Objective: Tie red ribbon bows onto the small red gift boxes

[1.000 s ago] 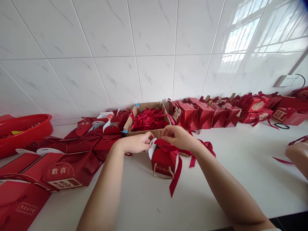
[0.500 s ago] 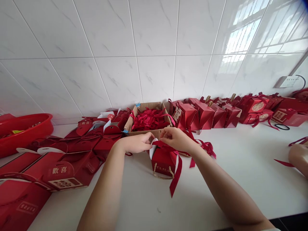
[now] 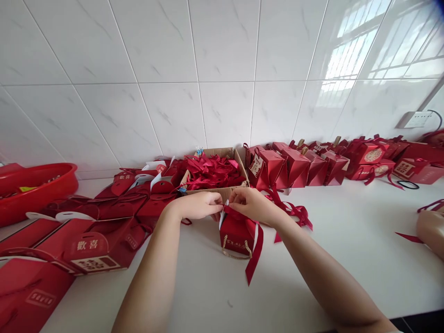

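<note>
In front of me a small red gift box (image 3: 234, 236) stands on the white table, a gold rope handle (image 3: 239, 255) hanging on its near side. A red ribbon (image 3: 255, 259) lies over its top, and one long tail drops past the right side onto the table. My left hand (image 3: 206, 205) is closed at the box's upper left corner, its fingertips partly hidden. My right hand (image 3: 250, 202) pinches the ribbon at the top of the box, close to the white inner flap (image 3: 223, 217). The fingers of both hands nearly meet there.
Behind the box is an open cardboard carton (image 3: 239, 162) full of red ribbons (image 3: 215, 171). Red boxes (image 3: 100, 249) crowd the left, near a red basin (image 3: 65, 180). More boxes (image 3: 294, 164) line the wall at right. Another person's hand (image 3: 432, 229) is at the right edge.
My hands have drawn slightly closer together over the box top, and the white flap has narrowed from view. The ribbons in the carton look loosely tumbled now, where they were bunched before.
</note>
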Demonstrator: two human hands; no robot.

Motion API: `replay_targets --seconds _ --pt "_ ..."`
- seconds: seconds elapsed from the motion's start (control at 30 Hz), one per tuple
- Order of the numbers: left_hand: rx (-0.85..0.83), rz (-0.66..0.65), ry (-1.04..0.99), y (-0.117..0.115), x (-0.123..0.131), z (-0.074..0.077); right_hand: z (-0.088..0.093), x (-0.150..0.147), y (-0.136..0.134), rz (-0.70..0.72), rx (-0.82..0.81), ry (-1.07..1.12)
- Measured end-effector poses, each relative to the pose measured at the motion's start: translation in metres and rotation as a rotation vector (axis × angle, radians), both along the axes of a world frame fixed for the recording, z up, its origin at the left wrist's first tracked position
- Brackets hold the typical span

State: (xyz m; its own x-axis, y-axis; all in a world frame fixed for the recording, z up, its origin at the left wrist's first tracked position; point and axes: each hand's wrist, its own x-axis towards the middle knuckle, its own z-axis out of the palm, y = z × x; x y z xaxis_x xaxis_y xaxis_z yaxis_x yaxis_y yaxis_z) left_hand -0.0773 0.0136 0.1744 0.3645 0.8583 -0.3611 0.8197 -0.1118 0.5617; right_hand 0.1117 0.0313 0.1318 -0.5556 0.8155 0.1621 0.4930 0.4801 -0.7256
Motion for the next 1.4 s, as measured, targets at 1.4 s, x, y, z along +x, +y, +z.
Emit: replay_targets --seconds 1.4 --pt "0.458 0.386 -1.038 -0.004 -0.019 0.015 0.019 0.061 0.015 -0.019 0.075 -0.252"
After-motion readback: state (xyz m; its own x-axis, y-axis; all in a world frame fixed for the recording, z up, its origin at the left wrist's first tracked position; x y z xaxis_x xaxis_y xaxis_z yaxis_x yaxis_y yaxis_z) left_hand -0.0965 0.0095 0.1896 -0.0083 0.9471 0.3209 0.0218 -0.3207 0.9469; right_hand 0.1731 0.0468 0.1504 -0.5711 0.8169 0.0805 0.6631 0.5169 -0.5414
